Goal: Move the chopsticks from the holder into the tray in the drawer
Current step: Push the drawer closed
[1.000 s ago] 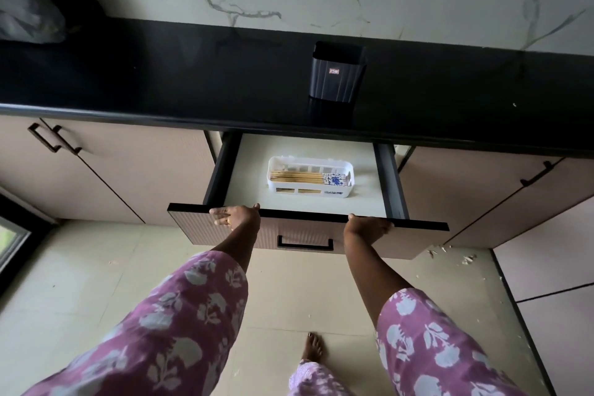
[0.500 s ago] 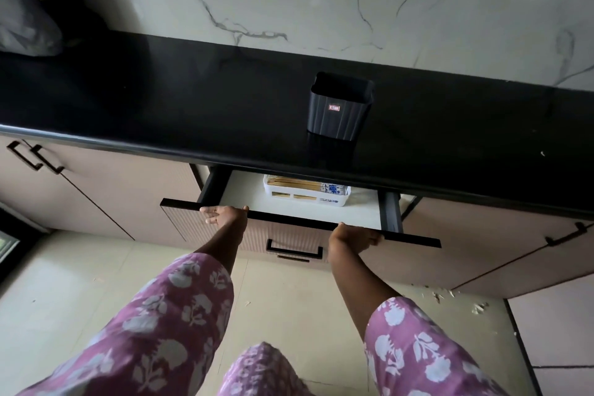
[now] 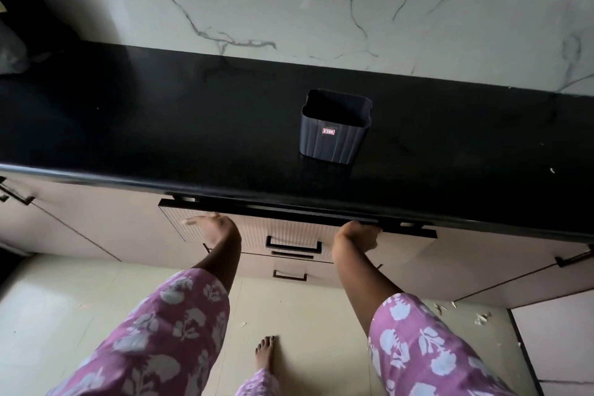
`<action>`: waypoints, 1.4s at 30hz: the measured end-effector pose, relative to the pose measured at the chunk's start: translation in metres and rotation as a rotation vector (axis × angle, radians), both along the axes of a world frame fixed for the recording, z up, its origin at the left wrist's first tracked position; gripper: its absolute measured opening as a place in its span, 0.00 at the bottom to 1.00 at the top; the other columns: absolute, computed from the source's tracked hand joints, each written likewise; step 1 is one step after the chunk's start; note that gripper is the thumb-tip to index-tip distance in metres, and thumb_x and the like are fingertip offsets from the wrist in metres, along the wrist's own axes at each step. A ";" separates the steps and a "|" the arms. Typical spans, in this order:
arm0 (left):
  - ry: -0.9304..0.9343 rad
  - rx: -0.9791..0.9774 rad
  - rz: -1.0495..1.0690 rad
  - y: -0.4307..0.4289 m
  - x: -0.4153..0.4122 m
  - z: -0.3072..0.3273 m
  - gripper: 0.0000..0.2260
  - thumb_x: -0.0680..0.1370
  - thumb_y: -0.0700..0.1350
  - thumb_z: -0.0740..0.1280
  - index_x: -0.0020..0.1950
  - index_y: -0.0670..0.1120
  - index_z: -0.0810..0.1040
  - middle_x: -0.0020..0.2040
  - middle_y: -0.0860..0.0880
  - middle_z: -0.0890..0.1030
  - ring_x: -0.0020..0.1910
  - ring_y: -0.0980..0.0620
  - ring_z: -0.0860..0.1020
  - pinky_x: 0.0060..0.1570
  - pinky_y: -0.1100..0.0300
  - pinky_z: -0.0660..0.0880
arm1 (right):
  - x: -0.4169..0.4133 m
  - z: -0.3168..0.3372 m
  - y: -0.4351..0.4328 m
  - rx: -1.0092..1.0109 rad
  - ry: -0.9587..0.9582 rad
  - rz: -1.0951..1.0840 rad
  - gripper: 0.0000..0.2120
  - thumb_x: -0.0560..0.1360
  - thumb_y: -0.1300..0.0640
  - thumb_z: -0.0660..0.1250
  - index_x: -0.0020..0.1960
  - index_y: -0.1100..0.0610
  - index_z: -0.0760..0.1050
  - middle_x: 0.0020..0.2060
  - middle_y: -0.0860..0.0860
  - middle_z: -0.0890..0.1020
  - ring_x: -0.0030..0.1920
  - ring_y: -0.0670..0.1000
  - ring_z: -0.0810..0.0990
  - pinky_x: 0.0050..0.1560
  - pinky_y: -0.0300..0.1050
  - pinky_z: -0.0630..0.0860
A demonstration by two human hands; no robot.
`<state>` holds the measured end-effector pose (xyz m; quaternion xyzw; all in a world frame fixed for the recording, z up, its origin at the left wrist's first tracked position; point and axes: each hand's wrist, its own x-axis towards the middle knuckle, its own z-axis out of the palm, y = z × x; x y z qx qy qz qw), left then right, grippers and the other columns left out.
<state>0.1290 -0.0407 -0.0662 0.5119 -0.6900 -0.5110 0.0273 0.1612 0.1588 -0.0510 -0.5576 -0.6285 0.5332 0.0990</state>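
Below the glossy black counter (image 3: 160, 138), the left hand (image 3: 213, 228) presses flat-fingered on the ribbed beige drawer (image 3: 289, 231); the right hand (image 3: 358, 233) meets its rim, finger state unclear.

The holder (image 3: 334, 135) stands on the countertop (image 3: 160, 125); below it, your left hand (image 3: 213, 227) and right hand (image 3: 358, 233) rest on the drawer front (image 3: 289, 233).

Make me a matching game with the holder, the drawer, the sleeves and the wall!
Things:
1. holder
2. drawer
3. sleeves
4. wall

Descriptions:
a. purple with pale flowers
b. almost shut
c. white with grey veins
d. standing on the black counter

Pairs: 1-d, 2-b, 3-a, 4-c
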 end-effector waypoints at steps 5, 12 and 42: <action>0.373 -0.029 0.118 0.007 -0.015 0.052 0.24 0.83 0.37 0.49 0.76 0.34 0.44 0.78 0.38 0.48 0.76 0.43 0.53 0.72 0.59 0.52 | -0.031 0.023 0.018 0.195 0.169 -0.145 0.23 0.79 0.64 0.53 0.73 0.59 0.59 0.71 0.61 0.66 0.69 0.63 0.68 0.67 0.57 0.68; 0.550 -0.002 -0.347 0.057 -0.089 0.097 0.24 0.78 0.33 0.55 0.74 0.44 0.64 0.69 0.43 0.72 0.67 0.46 0.71 0.65 0.63 0.62 | -0.096 0.076 0.027 0.274 0.410 0.087 0.22 0.81 0.50 0.55 0.73 0.58 0.63 0.68 0.59 0.72 0.65 0.59 0.74 0.63 0.47 0.70; 0.337 -0.205 -0.518 0.054 -0.137 0.130 0.17 0.82 0.47 0.51 0.64 0.44 0.74 0.61 0.38 0.76 0.61 0.38 0.73 0.57 0.50 0.69 | -0.155 0.114 -0.020 0.296 0.274 0.343 0.19 0.80 0.55 0.55 0.67 0.61 0.70 0.62 0.61 0.77 0.63 0.60 0.75 0.60 0.49 0.73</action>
